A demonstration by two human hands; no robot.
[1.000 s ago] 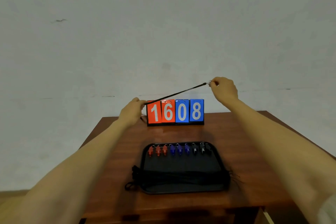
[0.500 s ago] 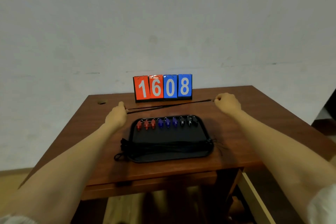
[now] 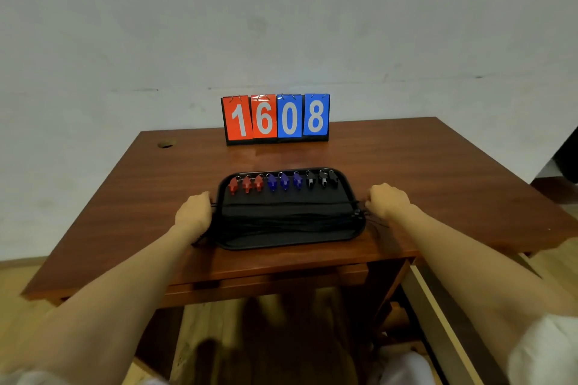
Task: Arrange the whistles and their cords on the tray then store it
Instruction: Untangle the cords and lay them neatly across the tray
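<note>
Head camera looks down past two bare forearms at a pale wall (image 3: 281, 25) and a reddish-brown wooden table (image 3: 125, 197) standing against it. A wood floor (image 3: 219, 337) shows beneath the table's near edge.

A flip scoreboard (image 3: 275, 117) stands upright at the back of the table, with two red cards reading 1 and 6 and two blue cards reading 0 and 8.

A black tray (image 3: 287, 245) lies flat near the table's front edge, in the middle, well apart from the scoreboard.

The left hand (image 3: 194, 212) rests at the tray's left rim and the right hand (image 3: 387, 200) at its right rim. Both have their fingers curled in, each pinching one end of a thin black cord (image 3: 281, 204) pulled straight across the middle of the tray.

A bundle of black cords (image 3: 281, 223) lies lengthwise along the tray's near half, with loose ends spilling over both short sides.

Nine small whistles sit side by side in a row along the far rim: three red whistles (image 3: 246, 183) on the left, three blue whistles (image 3: 284, 181) in the middle, three black whistles (image 3: 322, 180) on the right.

A small round hole (image 3: 165, 145) sits in the table's far left corner.
</note>
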